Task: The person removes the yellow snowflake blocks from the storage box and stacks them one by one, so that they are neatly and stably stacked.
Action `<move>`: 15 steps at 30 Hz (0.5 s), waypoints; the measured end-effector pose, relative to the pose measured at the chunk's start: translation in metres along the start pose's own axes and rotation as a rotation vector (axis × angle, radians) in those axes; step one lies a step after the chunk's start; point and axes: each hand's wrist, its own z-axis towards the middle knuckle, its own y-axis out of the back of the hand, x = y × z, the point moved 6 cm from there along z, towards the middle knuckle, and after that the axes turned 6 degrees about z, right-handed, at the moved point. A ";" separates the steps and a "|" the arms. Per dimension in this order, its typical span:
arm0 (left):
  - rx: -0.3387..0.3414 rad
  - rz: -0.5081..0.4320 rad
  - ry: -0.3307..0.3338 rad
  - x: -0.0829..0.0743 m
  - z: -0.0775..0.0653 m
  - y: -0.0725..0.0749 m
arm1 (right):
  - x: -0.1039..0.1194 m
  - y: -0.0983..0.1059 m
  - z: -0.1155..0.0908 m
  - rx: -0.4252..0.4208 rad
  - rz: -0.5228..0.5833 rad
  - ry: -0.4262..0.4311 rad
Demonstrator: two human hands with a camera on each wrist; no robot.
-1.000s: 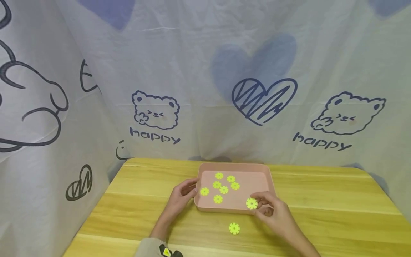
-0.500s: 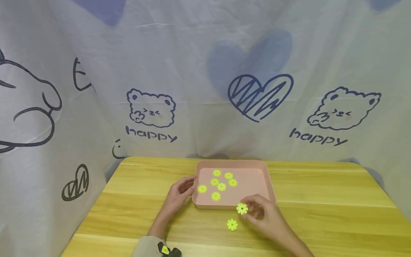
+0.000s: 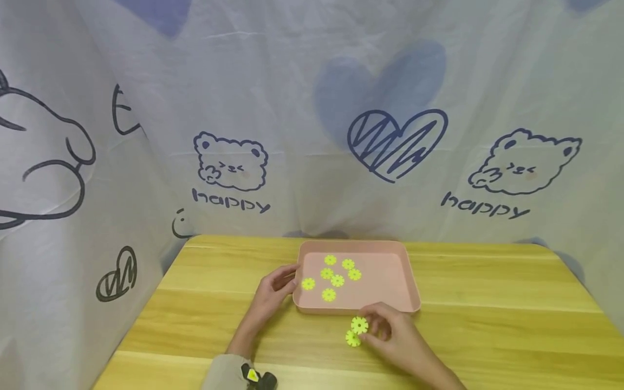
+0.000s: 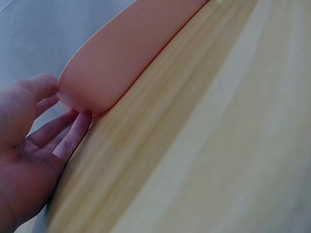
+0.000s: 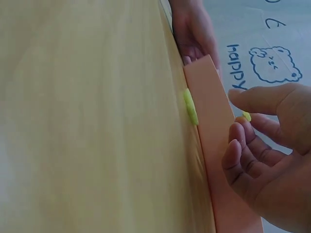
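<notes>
A pink rectangular tray (image 3: 358,311) lies on the table, with several yellow-green notched discs (image 3: 329,294) in its left half. My left hand (image 3: 271,292) rests its fingertips against the tray's left side; the left wrist view shows those fingers (image 4: 80,127) touching the outer wall at a corner, fairly straight. In front of the tray, my right hand (image 3: 397,338) pinches one notched disc (image 3: 359,325) between thumb and index finger. A second disc (image 3: 353,338) lies on the wood just below it, partly overlapped in the head view. In the right wrist view, fingers hide most of the pinched disc (image 5: 247,116).
The wooden table (image 3: 497,314) extends to both sides of the tray. Behind it hangs a pale curtain (image 3: 312,179) printed with bears and hearts. A dark device (image 3: 258,376) is worn on the left wrist over a light sleeve (image 3: 225,372).
My right hand has carried its disc leftward and toward the front, from over the tray's front right corner to above the disc on the table. The left hand has stayed at the tray's side.
</notes>
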 end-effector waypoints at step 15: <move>-0.009 -0.007 -0.021 -0.001 0.000 0.000 | -0.007 -0.010 -0.005 0.016 -0.028 -0.122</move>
